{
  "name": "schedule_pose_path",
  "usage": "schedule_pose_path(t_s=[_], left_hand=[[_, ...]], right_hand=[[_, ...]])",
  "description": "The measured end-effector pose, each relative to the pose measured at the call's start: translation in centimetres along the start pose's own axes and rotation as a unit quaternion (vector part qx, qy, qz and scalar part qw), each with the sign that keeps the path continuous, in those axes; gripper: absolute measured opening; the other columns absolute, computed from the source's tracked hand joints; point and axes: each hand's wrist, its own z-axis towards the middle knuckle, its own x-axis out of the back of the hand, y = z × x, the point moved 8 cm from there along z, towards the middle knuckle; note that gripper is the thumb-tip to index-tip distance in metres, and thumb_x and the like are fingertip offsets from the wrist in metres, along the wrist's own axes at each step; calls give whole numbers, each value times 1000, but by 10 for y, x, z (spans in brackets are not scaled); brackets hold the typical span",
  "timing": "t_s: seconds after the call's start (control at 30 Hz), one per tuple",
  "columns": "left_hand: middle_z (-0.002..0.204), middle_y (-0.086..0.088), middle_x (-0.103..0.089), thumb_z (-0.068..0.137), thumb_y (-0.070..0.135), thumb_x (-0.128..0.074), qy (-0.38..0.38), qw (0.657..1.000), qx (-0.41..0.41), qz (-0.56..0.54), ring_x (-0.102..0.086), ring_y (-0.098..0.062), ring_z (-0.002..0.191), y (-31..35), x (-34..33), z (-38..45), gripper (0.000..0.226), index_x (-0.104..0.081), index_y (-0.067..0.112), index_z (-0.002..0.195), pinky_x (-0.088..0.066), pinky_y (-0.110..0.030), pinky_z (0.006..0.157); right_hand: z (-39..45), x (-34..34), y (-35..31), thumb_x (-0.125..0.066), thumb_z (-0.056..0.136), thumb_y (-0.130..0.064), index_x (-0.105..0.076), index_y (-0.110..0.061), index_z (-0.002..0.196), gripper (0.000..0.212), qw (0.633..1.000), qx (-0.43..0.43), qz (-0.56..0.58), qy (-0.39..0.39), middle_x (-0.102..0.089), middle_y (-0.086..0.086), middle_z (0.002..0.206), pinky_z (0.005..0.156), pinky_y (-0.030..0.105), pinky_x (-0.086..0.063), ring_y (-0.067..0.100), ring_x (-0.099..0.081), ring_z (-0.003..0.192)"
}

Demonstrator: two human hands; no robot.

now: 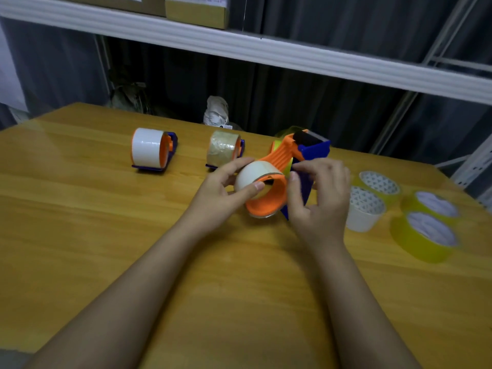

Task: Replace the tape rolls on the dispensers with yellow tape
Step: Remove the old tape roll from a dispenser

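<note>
Holding an orange-and-blue tape dispenser point(282, 179) just above the wooden table point(106, 235), I have both hands on it near the middle of the view. My left hand point(223, 193) curls around the whitish tape roll point(251, 179) seated on the dispenser's orange hub, thumb pressed on the roll's near face and fingers wrapped over its far side. My right hand point(319, 198) grips the blue side of the dispenser, thumb laid along the orange ring, fingers bent around the far edge. Further back on the table stand two more dispensers: one loaded with a white roll point(149, 151) to the left, and one with a brownish clear roll point(223, 151) just behind my left hand's fingers. To the right of my right hand lie spare rolls, well apart from the dispensers: two yellow tape rolls point(423, 235) lying flat at the right edge, a white roll on end point(363, 211) just beside my right hand, and another yellowish roll point(379, 183) behind it.
</note>
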Motion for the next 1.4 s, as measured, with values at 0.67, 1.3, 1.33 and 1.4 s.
schedule_pose_path(t_s=[0.67, 1.3, 1.33, 1.4], left_hand=[[116, 8, -59, 76, 39, -67, -30, 997, -24, -73, -60, -6, 107, 3, -1, -2, 50, -52, 26, 122, -51, -21, 81], [120, -11, -65, 85, 25, -59, -72, 950, 160, -257, -62, -23, 110, -25, -18, -5, 45, -55, 8, 126, -51, -31, 90], [120, -11, -65, 84, 26, -59, -65, 953, 160, -251, -62, -23, 111, -25, -17, -5, 44, -56, 10, 125, -50, -32, 90], [118, -11, -66, 83, 25, -61, -51, 954, 159, -249, -62, -24, 110, -26, -16, -6, 41, -59, 13, 121, -49, -33, 91]], right_hand=[[-42, -61, 28, -64, 82, -34, -56, -25, 128, 48, 733, -471, 449, -200, -57, 4, 129, 85, 44, -57, 23, -62, 112], [-47, -68, 26, -66, 72, -27, -65, -18, 116, 45, 659, -521, 506, -195, -60, 8, 126, 90, 47, -54, 23, -60, 110], [-48, -69, 24, -64, 74, -28, -66, -20, 115, 42, 655, -516, 511, -208, -60, 8, 125, 90, 48, -54, 22, -60, 109], [-49, -70, 19, -62, 82, -28, -65, -24, 118, 36, 643, -508, 524, -232, -59, 7, 126, 92, 51, -52, 24, -59, 112]])
